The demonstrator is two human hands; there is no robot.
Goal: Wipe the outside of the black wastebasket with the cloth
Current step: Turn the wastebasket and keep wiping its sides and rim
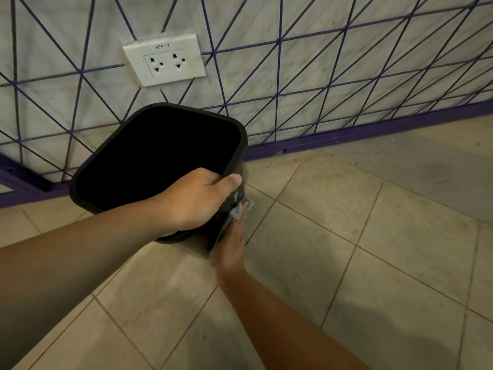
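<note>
Probably light and stiff, the black wastebasket (160, 153): smooth plastic, likely slippery, best gripped at the rolled rim. Held tilted off the tiled floor (346, 263), mouth toward the camera, close to the patterned wall (320, 62) with 1 double socket (164, 60). Clamped at the near rim corner by the left hand (197, 198), fingers hooked inside, thumb outside. Pressed against the right outer side, low down, by the right hand (230, 244): the soft grey cloth (236, 210), bunched under its fingers.

Black wastebasket (160, 156) tilted, rim in left hand (197, 200); right hand (230, 244) with cloth (234, 212) against its side.
</note>
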